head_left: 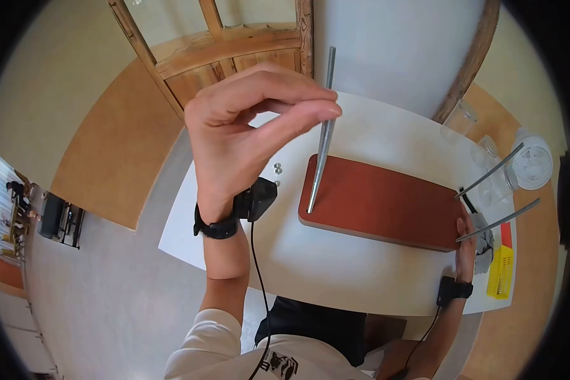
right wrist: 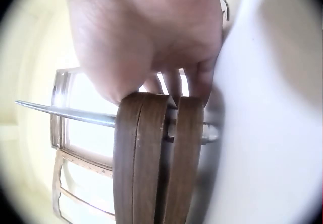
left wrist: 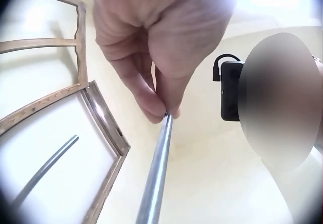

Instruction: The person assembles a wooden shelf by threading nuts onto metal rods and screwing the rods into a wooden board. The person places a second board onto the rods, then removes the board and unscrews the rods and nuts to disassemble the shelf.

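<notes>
My left hand (head_left: pixel 244 126) is raised over the table and pinches a long metal rod (head_left: pixel 323 149) between thumb and fingertips. The rod stands nearly upright, its lower end at the near left corner of a reddish-brown board (head_left: pixel 380 196). From the right wrist view, the board is a stack of wooden layers (right wrist: pixel 141 158) with a gap between them and a rod (right wrist: pixel 86 114) passing through. My right hand (head_left: pixel 465 247) grips the stack's right end, thumb on the upper layer and fingers behind. Two more rods, a far one (head_left: pixel 491 171) and a near one (head_left: pixel 500 220), rise from that end.
Small shiny metal pieces (head_left: pixel 277 168) lie on the white table (head_left: pixel 285 253) left of the board. Toward the right edge are clear jars (head_left: pixel 497 180), a white fan (head_left: pixel 531 158), a grey cloth (head_left: pixel 483 244) and a yellow basket (head_left: pixel 500 272).
</notes>
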`<move>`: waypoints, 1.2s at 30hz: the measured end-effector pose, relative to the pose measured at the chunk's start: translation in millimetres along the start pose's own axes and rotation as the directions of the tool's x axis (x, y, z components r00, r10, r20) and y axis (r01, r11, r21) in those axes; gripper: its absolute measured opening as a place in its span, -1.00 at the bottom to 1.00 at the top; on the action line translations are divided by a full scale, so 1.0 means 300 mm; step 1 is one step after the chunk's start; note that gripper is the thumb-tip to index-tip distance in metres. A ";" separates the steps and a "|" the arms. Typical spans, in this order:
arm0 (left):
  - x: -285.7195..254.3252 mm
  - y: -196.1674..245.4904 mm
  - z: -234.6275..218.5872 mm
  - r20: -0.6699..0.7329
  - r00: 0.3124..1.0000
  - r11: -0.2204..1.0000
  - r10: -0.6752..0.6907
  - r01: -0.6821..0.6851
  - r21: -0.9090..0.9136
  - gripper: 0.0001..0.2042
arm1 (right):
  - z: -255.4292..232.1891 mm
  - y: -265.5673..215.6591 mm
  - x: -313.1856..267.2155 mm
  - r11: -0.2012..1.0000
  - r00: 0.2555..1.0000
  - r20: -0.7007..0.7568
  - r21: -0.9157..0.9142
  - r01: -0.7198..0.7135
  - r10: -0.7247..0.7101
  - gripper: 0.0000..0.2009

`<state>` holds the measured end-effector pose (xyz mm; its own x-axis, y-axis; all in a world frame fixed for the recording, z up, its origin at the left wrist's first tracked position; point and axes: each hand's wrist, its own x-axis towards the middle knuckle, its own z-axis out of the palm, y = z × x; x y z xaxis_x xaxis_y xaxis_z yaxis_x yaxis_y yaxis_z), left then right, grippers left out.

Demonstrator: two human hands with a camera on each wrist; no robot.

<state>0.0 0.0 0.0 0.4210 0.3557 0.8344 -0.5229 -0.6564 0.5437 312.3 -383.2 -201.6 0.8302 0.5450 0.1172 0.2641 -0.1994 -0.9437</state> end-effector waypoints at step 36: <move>-0.014 0.055 0.079 -0.160 0.923 0.937 -0.349 0.337 -0.097 -0.88 | 0.855 -0.913 0.023 0.588 0.621 0.025 0.355 0.727 -0.783 -0.66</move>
<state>7.1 -28.1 3.4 0.4523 0.6640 0.5954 -0.4203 -0.4302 0.7990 119.8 -115.8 -21.5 0.2968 0.5153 0.8040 0.5847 0.5676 -0.5796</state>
